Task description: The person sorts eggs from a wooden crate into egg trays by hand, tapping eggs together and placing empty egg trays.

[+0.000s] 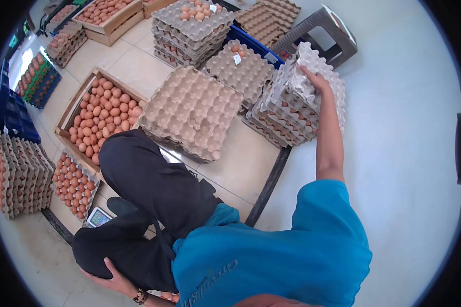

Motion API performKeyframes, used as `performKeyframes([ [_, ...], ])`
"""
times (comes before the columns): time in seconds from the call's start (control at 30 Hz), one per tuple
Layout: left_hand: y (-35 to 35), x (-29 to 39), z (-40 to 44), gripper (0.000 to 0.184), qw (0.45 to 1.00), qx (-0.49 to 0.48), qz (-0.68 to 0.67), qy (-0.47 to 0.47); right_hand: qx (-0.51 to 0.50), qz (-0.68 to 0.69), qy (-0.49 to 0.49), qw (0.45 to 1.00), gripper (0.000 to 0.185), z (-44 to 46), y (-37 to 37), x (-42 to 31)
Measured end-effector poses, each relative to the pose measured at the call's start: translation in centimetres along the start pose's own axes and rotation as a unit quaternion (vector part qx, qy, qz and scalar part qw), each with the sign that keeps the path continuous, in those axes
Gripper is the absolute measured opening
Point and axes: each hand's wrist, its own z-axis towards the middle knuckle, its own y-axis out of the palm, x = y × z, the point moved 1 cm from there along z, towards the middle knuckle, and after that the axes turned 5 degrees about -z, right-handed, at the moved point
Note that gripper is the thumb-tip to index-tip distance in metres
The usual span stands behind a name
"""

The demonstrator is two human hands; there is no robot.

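My right hand [315,81] reaches far out and lies on top of a stack of grey cardboard egg trays [287,115]. Its fingers are stretched over the top tray, and brown eggs show between the layers. My left hand [112,280], with a dark bracelet at the wrist, rests on my knee in dark trousers, thumb and fingers apart, holding nothing. Between my legs and the tall stack sits a pile of cardboard egg trays [192,110] with bare cups on top. A wooden crate [66,120] full of loose brown eggs [102,115] stands beside it.
More egg trays [192,33] and another wooden crate [110,33] stand at the back. A grey plastic stool [317,30] is behind the right stack. At left are stacked trays [23,174], a filled egg tray [76,184] and a device with a keypad [99,218].
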Motion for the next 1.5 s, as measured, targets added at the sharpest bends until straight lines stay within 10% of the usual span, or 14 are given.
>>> performKeyframes([
  [0.7, 0.0, -1.0, 0.2, 0.077, 1.000, 0.008, -0.016, 0.008, 0.134, -0.060, -0.017, 0.989, 0.082, -8.4, -9.2, -2.9],
  [0.97, -0.1, -0.7, 0.2, 0.078, 1.000, 0.016, 0.006, 0.009, 0.214, 0.016, -0.053, 0.975, 0.113, -13.1, -14.3, -7.0],
  [1.13, -0.5, 1.1, 1.2, 0.072, 0.992, 0.098, -0.024, 0.069, 0.414, 0.020, -0.390, 0.822, 0.104, -21.4, -15.6, -16.0],
  [1.3, -1.1, 7.3, 2.4, 0.060, 0.932, 0.040, -0.345, 0.100, 0.375, 0.150, -0.672, 0.621, 0.096, -39.7, -10.2, -26.4],
  [1.5, -2.4, 5.4, 2.7, 0.102, 0.741, -0.072, -0.668, -0.006, 0.111, 0.206, -0.850, 0.471, 0.101, -64.3, 1.2, -30.6],
])
